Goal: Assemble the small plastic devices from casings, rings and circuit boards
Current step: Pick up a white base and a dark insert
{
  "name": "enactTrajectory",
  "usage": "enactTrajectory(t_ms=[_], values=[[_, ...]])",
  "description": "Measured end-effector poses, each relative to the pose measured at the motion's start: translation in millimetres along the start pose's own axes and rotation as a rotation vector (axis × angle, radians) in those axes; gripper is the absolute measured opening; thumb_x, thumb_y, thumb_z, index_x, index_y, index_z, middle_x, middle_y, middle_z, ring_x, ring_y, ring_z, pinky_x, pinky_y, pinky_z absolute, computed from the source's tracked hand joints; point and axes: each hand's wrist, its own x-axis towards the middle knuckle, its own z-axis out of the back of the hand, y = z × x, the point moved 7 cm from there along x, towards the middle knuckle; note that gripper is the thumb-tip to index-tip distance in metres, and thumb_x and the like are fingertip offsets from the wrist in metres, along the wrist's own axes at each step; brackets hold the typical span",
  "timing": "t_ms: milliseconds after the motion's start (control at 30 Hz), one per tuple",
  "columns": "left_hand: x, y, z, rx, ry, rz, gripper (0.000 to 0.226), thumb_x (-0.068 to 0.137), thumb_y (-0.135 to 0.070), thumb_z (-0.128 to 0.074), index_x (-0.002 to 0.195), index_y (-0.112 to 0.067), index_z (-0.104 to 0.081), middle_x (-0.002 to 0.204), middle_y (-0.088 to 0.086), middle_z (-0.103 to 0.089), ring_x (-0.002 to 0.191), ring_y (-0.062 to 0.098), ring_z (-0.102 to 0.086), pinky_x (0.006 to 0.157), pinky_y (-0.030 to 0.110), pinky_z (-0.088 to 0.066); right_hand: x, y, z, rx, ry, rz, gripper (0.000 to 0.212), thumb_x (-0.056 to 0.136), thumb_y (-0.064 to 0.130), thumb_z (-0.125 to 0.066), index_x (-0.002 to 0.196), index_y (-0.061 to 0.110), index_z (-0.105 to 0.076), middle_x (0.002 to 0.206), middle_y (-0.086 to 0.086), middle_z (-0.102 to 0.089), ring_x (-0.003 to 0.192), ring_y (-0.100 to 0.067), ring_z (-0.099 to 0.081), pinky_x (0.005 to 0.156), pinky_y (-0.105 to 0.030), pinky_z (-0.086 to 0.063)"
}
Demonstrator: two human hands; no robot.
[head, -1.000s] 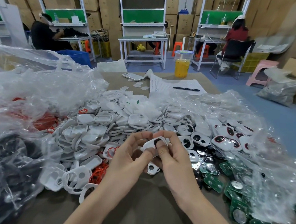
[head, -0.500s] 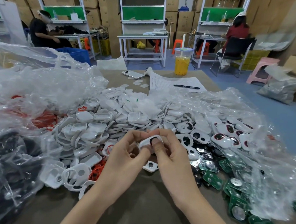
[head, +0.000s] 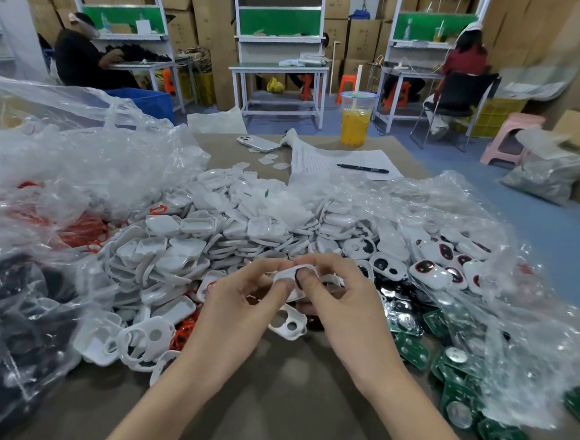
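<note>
Left hand (head: 238,305) and right hand (head: 341,302) both pinch one white casing (head: 286,278); circuit boards (head: 454,396) lie at 4 o'clock.

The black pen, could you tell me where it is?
Head view, far centre: the pen lies on the paper sheet, right of the phone.

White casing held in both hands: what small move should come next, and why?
Probably press the thumbs down to seat the dark part in the white casing: the left hand and right hand both pinch it, thumbs on its face.
</note>
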Motion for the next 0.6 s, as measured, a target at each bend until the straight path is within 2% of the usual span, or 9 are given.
enactTrajectory(t_ms=[100, 233, 300, 367, 400, 467, 533, 600], values=[[-2.3, -3.9, 1.4, -0.017, 0.004, 0.014, 0.020, 0.096, -0.031, -0.063, 0.107, -0.046, -0.072, 0.073, -0.014, -0.069, 0.062, -0.001, -0.063, 0.061, 0.006, -0.042, 1.4, 2.7, 1.4, 0.002, 0.018, -0.008, 0.016, 0.096, 0.029, -0.067, 0.098, 0.043, -0.074, 0.110, 0.002, -0.061, 0.090, -0.015, -0.071, 0.071, -0.026, -0.061], [-6.5, 0.5, 4.1, 0.171, -0.005, -0.016, 0.016, 0.096, -0.035, -0.062, 0.105, -0.047, -0.067, 0.079, -0.014, -0.070, 0.069, 0.004, -0.062, 0.062, 0.011, -0.043, -4.0, -4.9, 1.0, -0.051, 0.018, -0.038, 0.016, 0.093, 0.027, -0.070, 0.093, 0.042, -0.075, 0.104, 0.003, -0.059, 0.084, -0.011, -0.069, 0.062, -0.023, -0.059], [-14.0, -1.4, 5.6, 0.274, -0.007, -0.033, 0.009, 0.095, -0.039, -0.061, 0.102, -0.043, -0.063, 0.079, -0.018, -0.066, 0.079, -0.004, -0.060, 0.067, 0.012, -0.042, -11.0, -5.1, 0.2, -0.077, 0.011, -0.056, 0.015, 0.092, 0.026, -0.071, 0.091, 0.041, -0.075, 0.099, 0.003, -0.061, 0.074, -0.010, -0.069, 0.057, -0.024, -0.057], [-21.5, -9.3, 5.6, 0.500, -0.023, -0.130, 0.007, 0.095, -0.041, -0.060, 0.100, -0.039, -0.062, 0.076, -0.023, -0.060, 0.090, -0.015, -0.051, 0.079, 0.015, -0.038, -16.3, -6.4, -0.2, -0.117, 0.037, -0.097, 0.014, 0.092, 0.024, -0.071, 0.089, 0.037, -0.076, 0.092, 0.004, -0.065, 0.064, -0.014, -0.068, 0.055, -0.030, -0.058], [-25.2, -10.0, 4.1, 0.591, -0.026, -0.186, 0.006, 0.095, -0.040, -0.061, 0.099, -0.037, -0.063, 0.076, -0.024, -0.057, 0.089, -0.015, -0.048, 0.086, 0.020, -0.038, -19.1, -10.3, -1.0, -0.144, 0.066, -0.129, 0.014, 0.092, 0.023, -0.070, 0.088, 0.035, -0.077, 0.087, 0.003, -0.068, 0.060, -0.016, -0.068, 0.057, -0.034, -0.059], [-34.6, -13.1, 1.3, 0.688, -0.030, -0.263, 0.007, 0.095, -0.038, -0.060, 0.097, -0.033, -0.065, 0.078, -0.021, -0.053, 0.082, -0.006, -0.045, 0.093, 0.030, -0.039, -27.4, -14.8, -2.8, -0.176, 0.114, -0.171, 0.011, 0.093, 0.023, -0.069, 0.090, 0.030, -0.077, 0.075, 0.001, -0.070, 0.054, -0.015, -0.066, 0.058, -0.031, -0.058], [-42.4, -18.5, -0.6, 0.712, -0.025, -0.298, 0.015, 0.095, -0.040, -0.053, 0.096, -0.031, -0.065, 0.078, -0.020, -0.052, 0.080, 0.000, -0.048, 0.092, 0.030, -0.040, -36.6, -13.5, -0.8, -0.164, 0.112, -0.184, 0.010, 0.092, 0.021, -0.070, 0.089, 0.028, -0.076, 0.066, 0.002, -0.068, 0.050, -0.010, -0.062, 0.053, -0.027, -0.054], [-48.4, -19.6, -6.0, 0.743, 0.013, -0.322, 0.019, 0.093, -0.041, -0.050, 0.096, -0.030, -0.065, 0.075, -0.020, -0.047, 0.079, 0.004, -0.048, 0.088, 0.029, -0.039, -43.8, -11.4, 4.8, -0.237, 0.079, -0.149, 0.012, 0.091, 0.021, -0.071, 0.086, 0.031, -0.076, 0.068, 0.005, -0.067, 0.053, -0.007, -0.061, 0.053, -0.024, -0.052]])
